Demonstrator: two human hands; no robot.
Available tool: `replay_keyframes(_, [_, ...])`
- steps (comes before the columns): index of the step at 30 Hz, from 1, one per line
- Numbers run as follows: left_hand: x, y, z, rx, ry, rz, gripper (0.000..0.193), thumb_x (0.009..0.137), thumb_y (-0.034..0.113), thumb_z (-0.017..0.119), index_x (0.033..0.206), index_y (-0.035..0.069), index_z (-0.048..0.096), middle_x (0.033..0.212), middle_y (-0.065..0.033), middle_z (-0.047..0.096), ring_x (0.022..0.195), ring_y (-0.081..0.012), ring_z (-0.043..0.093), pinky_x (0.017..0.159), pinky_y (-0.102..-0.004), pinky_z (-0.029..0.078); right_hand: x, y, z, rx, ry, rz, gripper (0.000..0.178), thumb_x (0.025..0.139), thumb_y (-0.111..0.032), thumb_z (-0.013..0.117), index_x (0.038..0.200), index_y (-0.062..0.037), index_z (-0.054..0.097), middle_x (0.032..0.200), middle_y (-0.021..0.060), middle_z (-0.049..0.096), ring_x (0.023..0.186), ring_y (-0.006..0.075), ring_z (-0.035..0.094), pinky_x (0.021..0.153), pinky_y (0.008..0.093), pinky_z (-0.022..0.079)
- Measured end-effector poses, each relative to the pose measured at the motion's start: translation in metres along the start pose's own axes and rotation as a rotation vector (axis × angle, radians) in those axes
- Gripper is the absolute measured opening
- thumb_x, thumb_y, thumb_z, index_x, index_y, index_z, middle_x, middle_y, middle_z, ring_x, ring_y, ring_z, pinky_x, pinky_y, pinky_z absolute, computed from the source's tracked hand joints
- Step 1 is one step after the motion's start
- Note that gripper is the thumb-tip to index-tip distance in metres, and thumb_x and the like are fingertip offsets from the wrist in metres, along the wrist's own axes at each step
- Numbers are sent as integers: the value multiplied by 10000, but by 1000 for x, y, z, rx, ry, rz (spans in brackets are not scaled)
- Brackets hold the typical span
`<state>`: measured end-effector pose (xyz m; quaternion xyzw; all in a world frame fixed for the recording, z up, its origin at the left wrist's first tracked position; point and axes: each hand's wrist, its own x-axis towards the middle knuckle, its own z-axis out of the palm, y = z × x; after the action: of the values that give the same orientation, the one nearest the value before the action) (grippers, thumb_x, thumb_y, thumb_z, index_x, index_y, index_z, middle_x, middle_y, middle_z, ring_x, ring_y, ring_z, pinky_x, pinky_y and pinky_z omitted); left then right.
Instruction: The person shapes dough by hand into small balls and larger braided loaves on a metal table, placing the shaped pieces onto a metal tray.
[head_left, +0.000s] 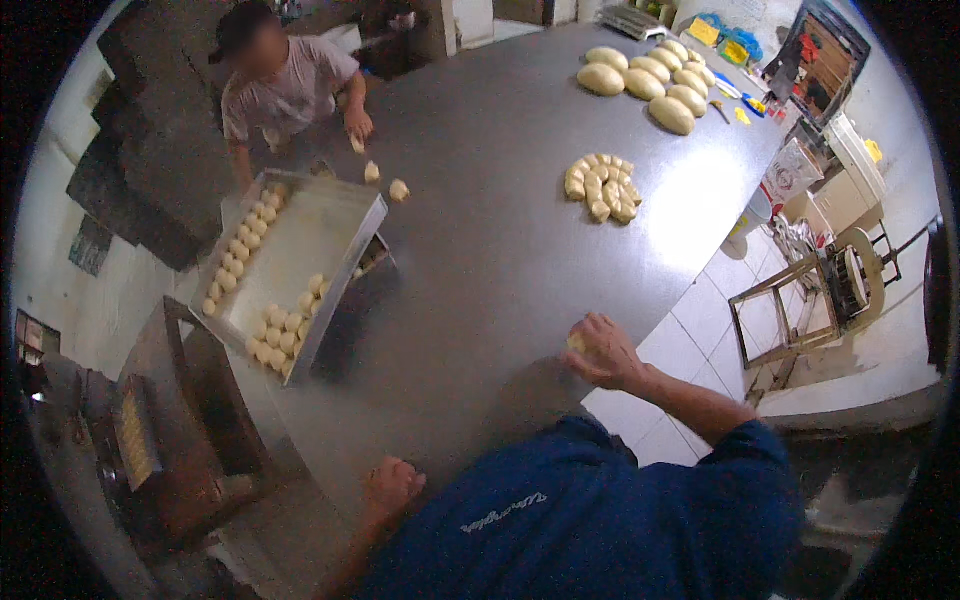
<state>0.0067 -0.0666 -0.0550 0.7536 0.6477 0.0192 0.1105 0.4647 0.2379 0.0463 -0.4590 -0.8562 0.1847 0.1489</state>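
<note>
Cupped over a small pale piece of dough (577,342) on the metal table, my right hand (607,355) has its fingers curled round it, leaving only part of the dough visible. My left hand (393,487) rests at the table's near edge with closed fingers; whatever may be under them is hidden. Farther up the table lies a coiled group of cut dough pieces (603,187). To the left, a shallow metal tray (285,235) sits tilted on another tray, with round dough balls along its left side and in its near corner.
Large oval dough loaves (671,115) lie at the table's far right. Across the table, a person (290,90) reaches toward loose dough pieces (400,190) beside the tray. A metal-framed machine (815,290) stands on the tiled floor at right. A dark wooden rack (200,400) stands left.
</note>
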Motion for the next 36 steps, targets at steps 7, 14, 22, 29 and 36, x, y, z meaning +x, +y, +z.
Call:
replay_keyframes(7, [168,70,-58,-147,388,-301,367,982,296,631,1226,25,589,1336,-227,548,1246,-427,497,1052,-587,363,96,-12,76,-245,112,146,348,943,-339,628,1119,-40,619,1148,196,604,1110,399,581,954,537,455])
replay_keyframes(14, [79,28,-43,74,288,-529,252,1031,276,554,1011,31,610,1036,-191,625,990,-407,594,832,-554,439,74,45,35,-229,76,-19,321,897,-317,675,1053,-41,622,1108,173,598,1089,372,562,911,503,446])
replay_keyframes(22, [83,60,-35,-139,418,-381,239,1038,238,518,1034,8,582,1055,-260,597,990,-454,568,841,-543,439,82,57,73,-179,159,-217,281,913,-283,633,1045,-36,622,1110,178,602,1096,381,566,895,514,447])
replay_keyframes(29, [176,31,-71,-185,557,-702,194,1027,178,519,1028,-8,572,1072,-237,607,975,-446,578,829,-532,454,175,49,62,-240,172,-15,310,931,-319,645,1085,-50,647,1113,157,622,1091,339,581,899,512,465])
replay_keyframes(36, [79,27,-62,76,233,-587,185,1017,171,548,1041,-8,590,1096,-234,609,1047,-436,587,907,-528,471,137,69,29,-266,86,-97,243,956,-282,614,1034,-57,660,1098,154,609,1067,362,577,896,524,480])
